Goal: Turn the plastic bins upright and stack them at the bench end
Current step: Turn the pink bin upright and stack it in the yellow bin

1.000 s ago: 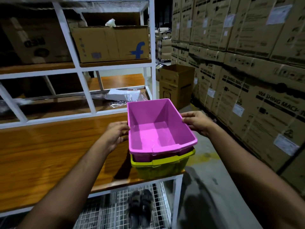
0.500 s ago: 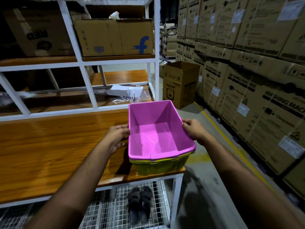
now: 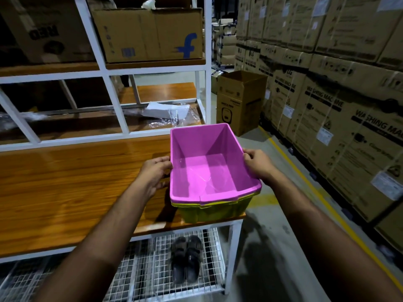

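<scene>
Head view is looking down at a big wall of boxes (image 3: pixel 340 88) running along the right side, with a yellow line (image 3: pixel 322 192) going along the floor beside it. A white rack (image 3: pixel 104 70) is standing at the back, holding a brown box (image 3: pixel 150 33) with a blue letter on it. A wood bench (image 3: pixel 72 179) is stretching across the middle. An open box (image 3: pixel 239 101) is sitting on the floor past the bench end.

A pink bin (image 3: pixel 209 166) is sitting upright inside a yellow bin (image 3: pixel 216 211), right at the bench's right end. Only the yellow rim and front are showing under the pink one.

A left hand (image 3: pixel 154 171) is holding the pink bin's left side, fingers curled on the rim. A right hand (image 3: pixel 258 163) is holding the right side, thumb over the rim.

A white bag (image 3: pixel 168 112) is lying on the shelf behind the bins. Two dark sandals (image 3: pixel 187 260) are sitting side by side on the wire shelf (image 3: pixel 135 275) under the bench.
</scene>
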Available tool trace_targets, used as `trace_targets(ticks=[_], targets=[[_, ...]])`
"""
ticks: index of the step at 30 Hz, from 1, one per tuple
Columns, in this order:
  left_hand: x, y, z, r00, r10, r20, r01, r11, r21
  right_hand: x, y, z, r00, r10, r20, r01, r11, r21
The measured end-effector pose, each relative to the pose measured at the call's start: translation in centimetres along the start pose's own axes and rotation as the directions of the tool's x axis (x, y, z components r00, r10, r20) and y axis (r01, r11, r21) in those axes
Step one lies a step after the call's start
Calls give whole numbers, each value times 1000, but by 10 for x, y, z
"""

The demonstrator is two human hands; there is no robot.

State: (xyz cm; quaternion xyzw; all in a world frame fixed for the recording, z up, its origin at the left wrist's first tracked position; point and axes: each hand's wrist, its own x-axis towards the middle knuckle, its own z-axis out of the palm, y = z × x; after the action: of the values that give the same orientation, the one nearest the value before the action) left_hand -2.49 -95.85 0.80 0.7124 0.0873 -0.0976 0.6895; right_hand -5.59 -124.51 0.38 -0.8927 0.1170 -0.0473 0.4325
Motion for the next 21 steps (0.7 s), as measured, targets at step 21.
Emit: trace_targets(ticks=[21], targets=[[-7, -3, -4, 997, -18, 70, 19, 1000, -21, -7, -7, -8, 985, -89, -146, 70, 989, -129]])
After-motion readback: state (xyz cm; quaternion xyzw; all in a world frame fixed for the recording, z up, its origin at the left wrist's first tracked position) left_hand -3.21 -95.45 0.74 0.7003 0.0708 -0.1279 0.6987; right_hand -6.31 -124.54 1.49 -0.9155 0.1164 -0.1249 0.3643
